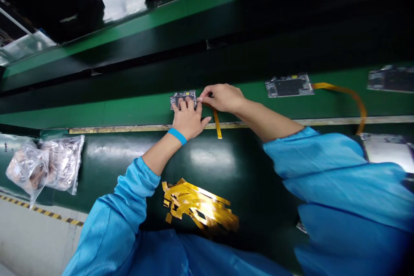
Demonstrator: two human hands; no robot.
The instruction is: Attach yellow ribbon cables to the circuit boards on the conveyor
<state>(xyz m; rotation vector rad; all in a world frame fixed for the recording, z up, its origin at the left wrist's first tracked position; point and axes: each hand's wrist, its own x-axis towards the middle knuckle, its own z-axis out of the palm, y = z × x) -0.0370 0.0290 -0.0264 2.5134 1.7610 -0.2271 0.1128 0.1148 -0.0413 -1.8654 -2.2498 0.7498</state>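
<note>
A small circuit board (pixel 183 95) lies on the green raised strip in front of me. My left hand (pixel 187 118), with a blue band at its wrist, rests on this board, fingers spread and thumb held out to the right. At the board's right edge, my right hand (pixel 221 97) pinches the end of an orange-gold flex cable (pixel 217 124) between thumb and fingers. The cable's free end hangs down over the strip's front edge. Whether its held end sits in a connector is hidden by my fingers.
A pile of loose flex cables (pixel 200 207) lies on the lower green surface near my body. Another board (pixel 289 86) with a cable attached is to the right, with a further board (pixel 391 78) beyond it. Clear plastic bags (pixel 63 161) lie at left.
</note>
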